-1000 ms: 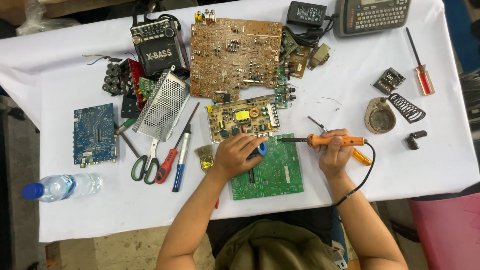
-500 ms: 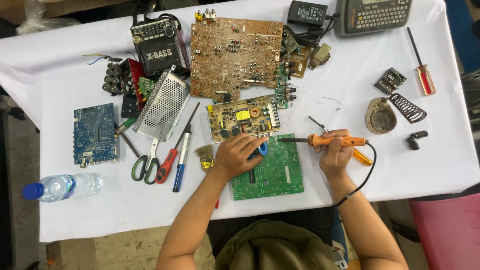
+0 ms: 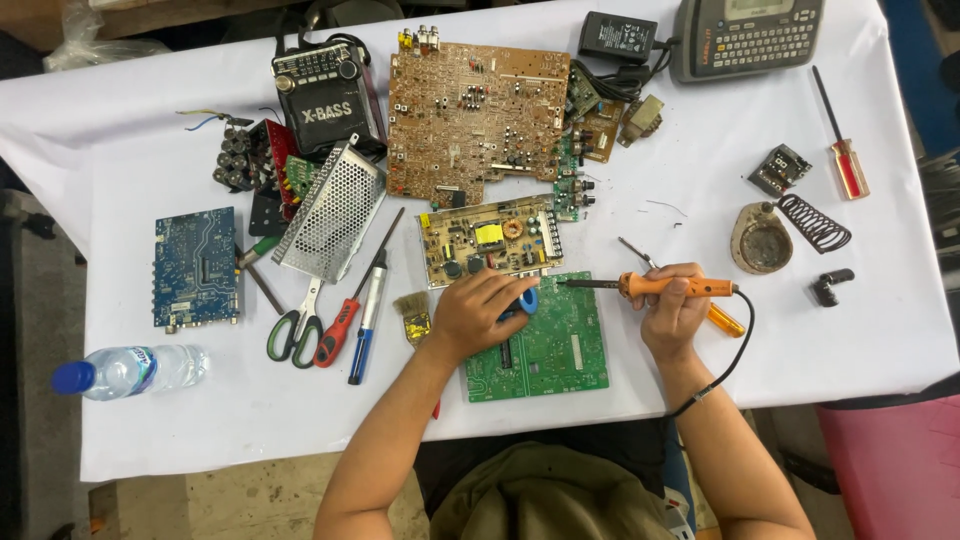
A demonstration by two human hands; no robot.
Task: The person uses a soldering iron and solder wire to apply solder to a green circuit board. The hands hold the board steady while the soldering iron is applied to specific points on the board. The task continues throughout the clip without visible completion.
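Left hand (image 3: pixel 480 312) curled over a small blue spool (image 3: pixel 527 301), pressing on the upper-left edge of the green rectangular circuit board (image 3: pixel 548 350), which lies flat on the white-clothed tabletop (image 3: pixel 700 170). Right hand (image 3: pixel 672 312) grips the orange-handled soldering iron (image 3: pixel 672 288), tip over the board's top edge. Advice: brace the board, touch the tip briefly, keep the cord clear.

Both forearms are bare to the elbows, the left hand (image 3: pixel 480 312) and right hand (image 3: pixel 672 312) wear no gloves or rings, and an olive-green garment covers the lap below.
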